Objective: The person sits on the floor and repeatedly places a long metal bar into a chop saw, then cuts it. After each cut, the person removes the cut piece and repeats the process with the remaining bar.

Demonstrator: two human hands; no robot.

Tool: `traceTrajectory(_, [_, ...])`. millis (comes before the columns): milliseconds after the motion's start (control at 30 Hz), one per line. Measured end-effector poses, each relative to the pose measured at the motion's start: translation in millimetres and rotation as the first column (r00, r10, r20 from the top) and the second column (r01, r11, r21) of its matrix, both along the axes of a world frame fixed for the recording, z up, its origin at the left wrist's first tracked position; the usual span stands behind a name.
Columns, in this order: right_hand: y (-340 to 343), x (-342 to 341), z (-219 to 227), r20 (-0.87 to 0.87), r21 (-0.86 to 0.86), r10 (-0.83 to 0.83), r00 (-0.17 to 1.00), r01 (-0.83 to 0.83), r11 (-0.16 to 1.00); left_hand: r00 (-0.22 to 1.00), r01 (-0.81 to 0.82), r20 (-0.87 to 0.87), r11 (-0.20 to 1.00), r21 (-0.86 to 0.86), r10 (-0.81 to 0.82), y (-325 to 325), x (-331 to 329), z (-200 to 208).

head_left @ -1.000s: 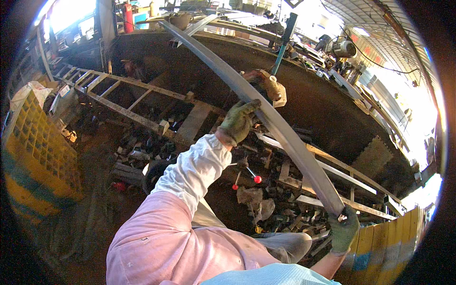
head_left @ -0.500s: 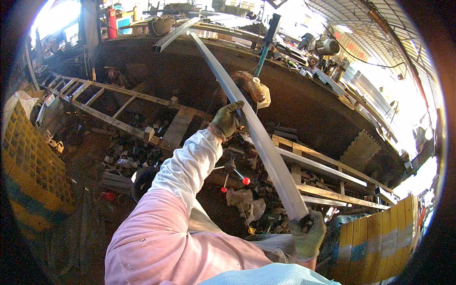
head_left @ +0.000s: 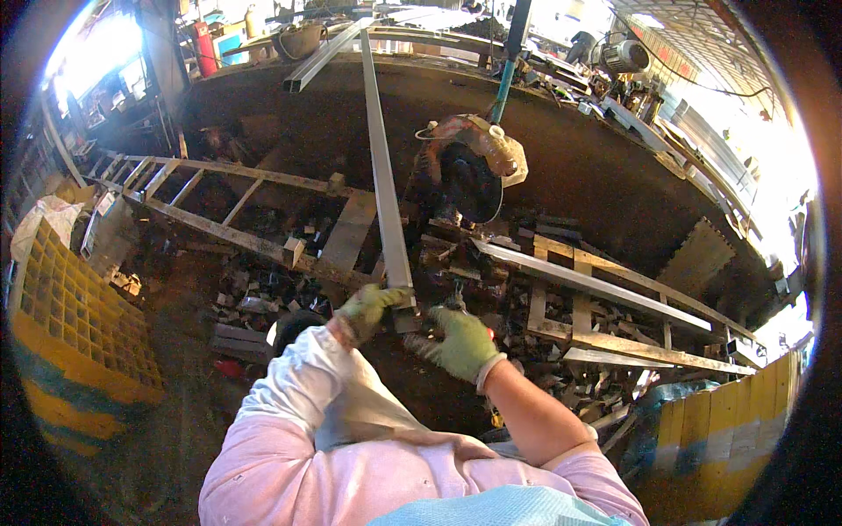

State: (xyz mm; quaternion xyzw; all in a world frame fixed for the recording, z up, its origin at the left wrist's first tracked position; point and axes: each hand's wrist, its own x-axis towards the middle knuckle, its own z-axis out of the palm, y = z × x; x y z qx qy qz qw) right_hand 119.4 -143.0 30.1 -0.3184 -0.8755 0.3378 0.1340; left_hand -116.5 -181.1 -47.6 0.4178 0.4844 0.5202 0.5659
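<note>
A long silvery square metal tube [head_left: 382,167] runs away from me, its far end resting by another tube at the back bench. My left hand [head_left: 367,313], in a worn greenish glove, is closed around the tube's near end. My right hand [head_left: 460,342], gloved the same way, is just right of that end, off the tube. Its fingers are apart and partly smeared by motion. Beyond my hands, to the right, stands a cut-off saw [head_left: 478,162] with a dark round blade and a teal handle bar [head_left: 503,90].
A second metal tube [head_left: 596,285] lies on a wooden frame [head_left: 649,348] at the right. A ladder-like rack [head_left: 210,188] stretches left. Offcuts [head_left: 254,302] litter the ground. Yellow grating [head_left: 79,316] stands at the left, a yellow slatted panel [head_left: 715,430] at the right.
The tube has swung left, away from the saw, and now points more straight ahead. My left hand has moved to its near end; my right hand has let go and come up beside it.
</note>
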Motion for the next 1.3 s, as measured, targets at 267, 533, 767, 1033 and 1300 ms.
traceTrajectory(267, [0.9, 41.7, -61.8, 0.054, -0.048, 0.192, 0.98, -0.189, 0.981, 0.733, -0.293, -0.535, 0.905, 0.309, 0.42, 92.3, -235.8, 39.9])
traceTrajectory(533, [-2.5, 86.2, -56.8, 0.263, -0.234, 0.029, 0.964, 0.034, 0.972, 0.632, -0.749, 0.247, 0.661, -0.049, 0.735, 178.9, -264.6, 80.7])
traceTrajectory(767, [53.2, 144.4, -78.3, -0.001, -0.642, -0.366, 0.931, 0.28, 0.714, 0.985, -0.171, -0.024, 0.976, -0.132, 0.169, 75.4, -89.8, -13.7])
traceTrajectory(1033, [222.6, 257.1, -159.4, -0.274, -0.959, -0.955, -0.112, -0.048, 0.28, 0.949, -0.043, -0.314, 0.981, -0.19, -0.019, -46.2, -12.2, -5.4])
traceTrajectory(1300, [314.9, 216.3, -235.5, -0.34, -0.899, -0.931, -0.131, -0.245, 0.362, 0.751, -0.099, -0.66, 0.983, -0.156, -0.029, -56.4, 21.6, 25.6])
